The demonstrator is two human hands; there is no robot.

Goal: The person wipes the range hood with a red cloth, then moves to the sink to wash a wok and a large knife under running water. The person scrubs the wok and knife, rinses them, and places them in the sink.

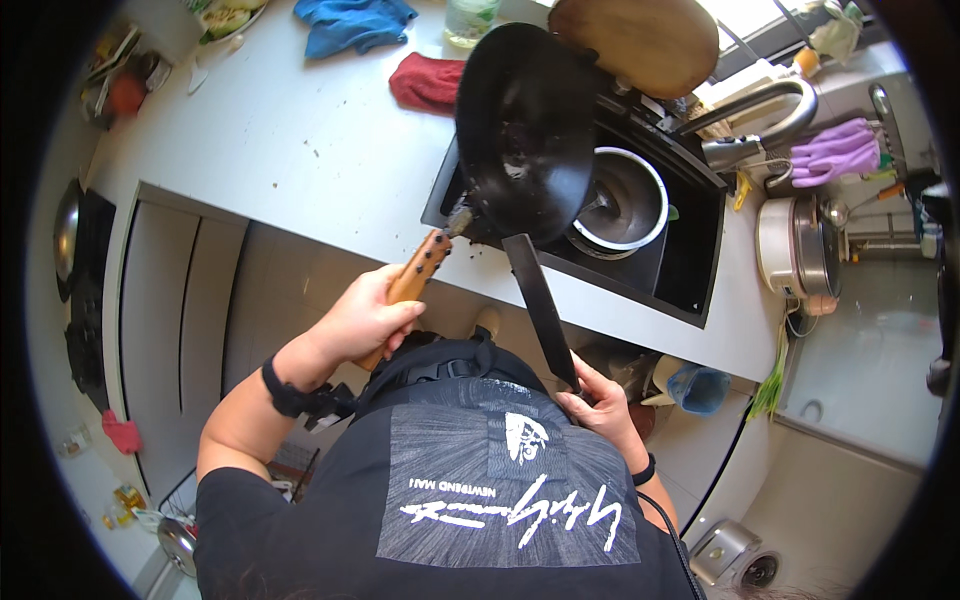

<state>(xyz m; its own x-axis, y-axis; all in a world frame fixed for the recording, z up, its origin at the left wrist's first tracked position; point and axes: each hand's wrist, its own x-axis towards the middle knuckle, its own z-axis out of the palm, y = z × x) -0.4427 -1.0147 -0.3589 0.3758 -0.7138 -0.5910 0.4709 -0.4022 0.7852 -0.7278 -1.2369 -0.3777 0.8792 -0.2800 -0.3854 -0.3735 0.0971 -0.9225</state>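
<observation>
My left hand (371, 311) grips the wooden handle (420, 270) of a black wok (540, 172), which is set with several dark rivets. The wok is tilted up over the left part of a black sink (686, 255), its dark inner surface partly showing. Dark crumbs lie by the handle joint at the counter's front edge. In my right hand (600, 401) is a long, dark, square-ended blade (541, 307), its tip pointing toward the wok's lower rim and apart from it. The blade's handle is mostly hidden by my fingers.
A round metal pot (637, 184) sits in the sink beside the wok. Behind are a faucet (795, 112) and a round wooden board (637, 45). A red cloth (424, 82) and blue cloth (352, 26) lie on the white counter (247, 135). An electric cooker (795, 247) stands right.
</observation>
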